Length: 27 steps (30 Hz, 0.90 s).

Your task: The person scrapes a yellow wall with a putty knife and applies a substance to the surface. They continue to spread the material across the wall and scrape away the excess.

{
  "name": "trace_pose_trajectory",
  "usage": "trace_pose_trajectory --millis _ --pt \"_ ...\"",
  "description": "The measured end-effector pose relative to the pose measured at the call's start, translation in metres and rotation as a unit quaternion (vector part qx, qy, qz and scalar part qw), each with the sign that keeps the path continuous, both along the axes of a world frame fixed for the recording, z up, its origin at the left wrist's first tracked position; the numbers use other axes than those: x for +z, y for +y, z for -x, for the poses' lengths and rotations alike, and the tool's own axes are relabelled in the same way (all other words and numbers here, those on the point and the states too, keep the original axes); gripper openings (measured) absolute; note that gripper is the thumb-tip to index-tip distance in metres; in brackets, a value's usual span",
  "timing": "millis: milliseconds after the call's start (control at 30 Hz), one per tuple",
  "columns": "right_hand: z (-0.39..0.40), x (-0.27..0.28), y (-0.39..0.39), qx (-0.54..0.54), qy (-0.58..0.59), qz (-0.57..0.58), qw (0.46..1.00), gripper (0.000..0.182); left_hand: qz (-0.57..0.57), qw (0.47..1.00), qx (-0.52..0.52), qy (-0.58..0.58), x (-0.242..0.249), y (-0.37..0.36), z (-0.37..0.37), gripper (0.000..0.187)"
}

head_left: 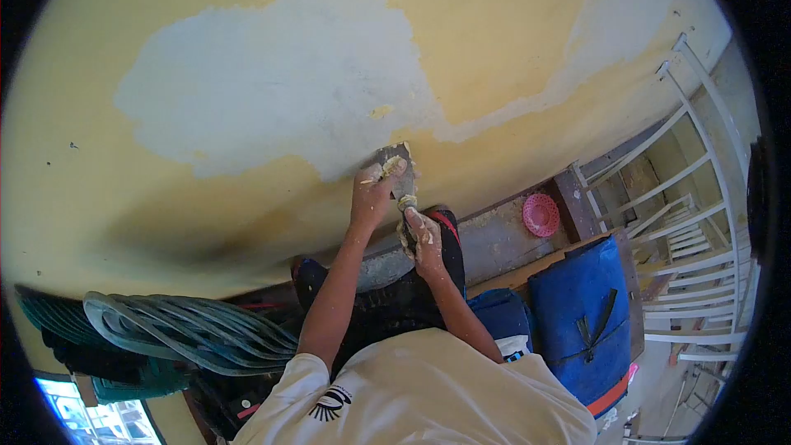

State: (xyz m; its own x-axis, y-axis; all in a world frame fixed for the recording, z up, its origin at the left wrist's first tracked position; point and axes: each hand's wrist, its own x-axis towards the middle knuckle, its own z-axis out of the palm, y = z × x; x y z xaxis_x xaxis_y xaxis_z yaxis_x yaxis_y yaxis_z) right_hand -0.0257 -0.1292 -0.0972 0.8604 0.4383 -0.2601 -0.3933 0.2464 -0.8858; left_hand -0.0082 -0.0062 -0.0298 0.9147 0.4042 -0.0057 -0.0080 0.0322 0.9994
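Note:
A scraper with a broad metal blade (405,185) is held up close to the yellow wall, its edge near the lower border of a bare whitish patch (288,74). My right hand (423,241) is wrapped around the handle. At the blade, my left hand (379,191) is closed with its fingers pressed on the metal. Yellowish flakes cling to the blade and to both hands. Whether the blade's edge touches the wall cannot be made out.
Coiled green hose (189,330) lies at the lower left. A pink basket (540,214) sits on a ledge below the wall. To the right are a blue bundle (581,321) tied with black cord and a white metal railing (700,173).

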Motion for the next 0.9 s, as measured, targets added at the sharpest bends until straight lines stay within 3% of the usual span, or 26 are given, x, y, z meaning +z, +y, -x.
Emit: trace_pose_trajectory --millis 333,567,833,900 --pt "-0.002 0.006 -0.001 0.009 -0.010 0.011 1.000 0.038 0.023 1.000 -0.014 0.016 0.017 -0.002 -0.002 0.023" --pt "-0.003 -0.015 0.000 -0.012 0.005 -0.003 1.000 0.037 0.027 0.999 -0.022 0.023 -0.020 -0.001 -0.005 0.027" --pt "-0.009 -0.001 -0.010 -0.014 -0.040 0.072 0.996 0.038 0.058 0.998 -0.018 0.015 -0.002 -0.003 -0.005 0.025" --pt "-0.009 0.003 -0.012 -0.009 -0.028 0.079 0.996 0.038 0.014 1.000 0.004 0.018 -0.002 -0.007 -0.002 0.025"
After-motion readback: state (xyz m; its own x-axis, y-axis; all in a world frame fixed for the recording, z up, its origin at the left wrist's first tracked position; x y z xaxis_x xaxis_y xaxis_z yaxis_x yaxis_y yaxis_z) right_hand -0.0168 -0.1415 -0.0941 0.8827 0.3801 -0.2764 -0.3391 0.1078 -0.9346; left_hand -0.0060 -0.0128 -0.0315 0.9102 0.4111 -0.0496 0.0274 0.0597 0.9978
